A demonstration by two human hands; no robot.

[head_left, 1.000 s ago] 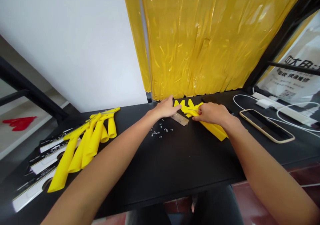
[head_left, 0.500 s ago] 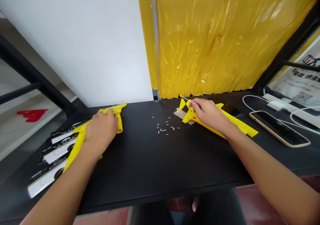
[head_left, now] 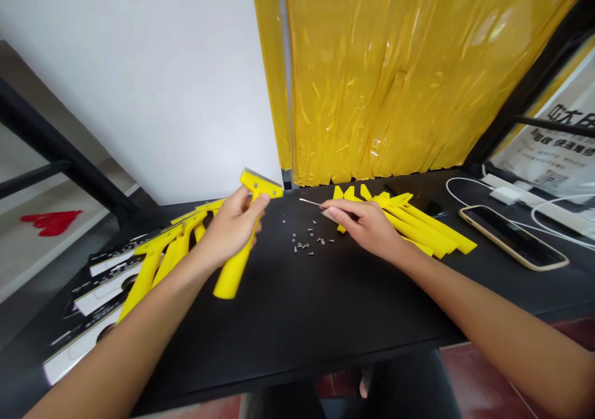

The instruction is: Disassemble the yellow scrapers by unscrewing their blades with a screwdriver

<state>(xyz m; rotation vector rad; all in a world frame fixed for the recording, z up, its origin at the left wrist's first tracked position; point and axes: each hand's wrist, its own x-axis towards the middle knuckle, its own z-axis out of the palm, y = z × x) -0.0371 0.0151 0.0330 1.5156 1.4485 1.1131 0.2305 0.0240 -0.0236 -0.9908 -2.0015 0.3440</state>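
Black table [head_left: 297, 326] under a yellow plastic curtain [head_left: 376, 78] here, folks. My left hand [head_left: 230, 230] is wrapped firmly around a yellow scraper [head_left: 237, 264], held up left of center. My right hand [head_left: 365, 227] pinches a thin metal pin [head_left: 310, 201] in a narrow grip. Small screws [head_left: 302, 242] lie between the hands, with more yellow scrapers [head_left: 418, 228] just right.

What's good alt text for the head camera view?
Two bare hands work over a black table: the left hand grips a yellow-handled scraper, and the right hand pinches a thin metal pin. Small metal screws lie scattered between them, with yellow handles beyond the right hand.
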